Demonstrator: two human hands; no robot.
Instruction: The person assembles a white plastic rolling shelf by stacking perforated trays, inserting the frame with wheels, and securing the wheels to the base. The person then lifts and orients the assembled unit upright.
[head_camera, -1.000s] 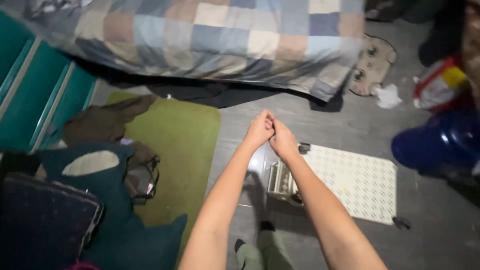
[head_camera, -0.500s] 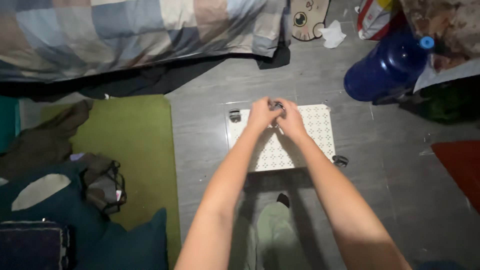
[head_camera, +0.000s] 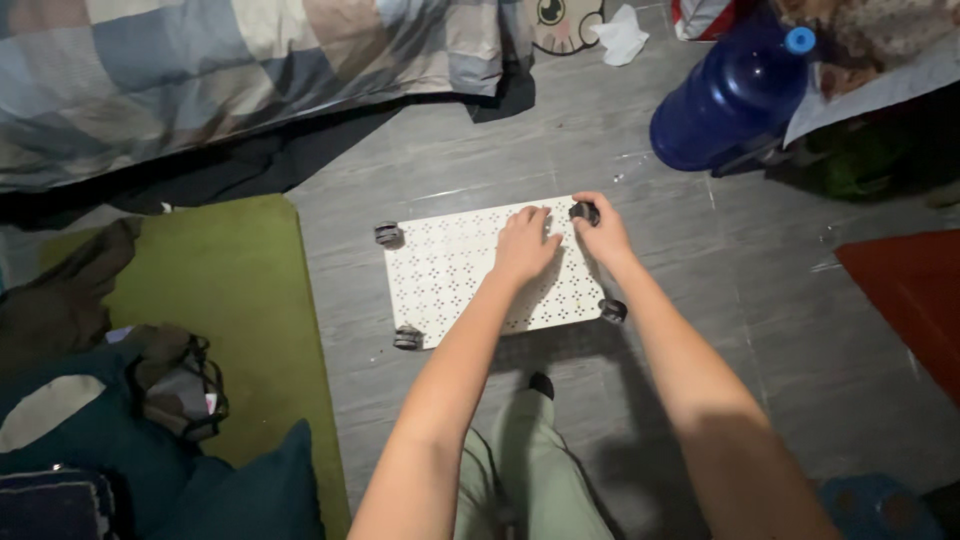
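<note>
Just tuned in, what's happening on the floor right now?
A person bends over a white perforated panel lying flat on the grey floor, a small dark caster at each corner. The left hand presses flat on the panel; the right hand has its fingers on the far-right caster. A big blue water jug stands nearby.

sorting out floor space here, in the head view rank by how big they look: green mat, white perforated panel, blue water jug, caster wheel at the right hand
1. green mat, though bags cover part of it
2. white perforated panel
3. blue water jug, cut off by clutter, so its place next to the panel is unsure
4. caster wheel under the right hand, by far the smallest
</note>
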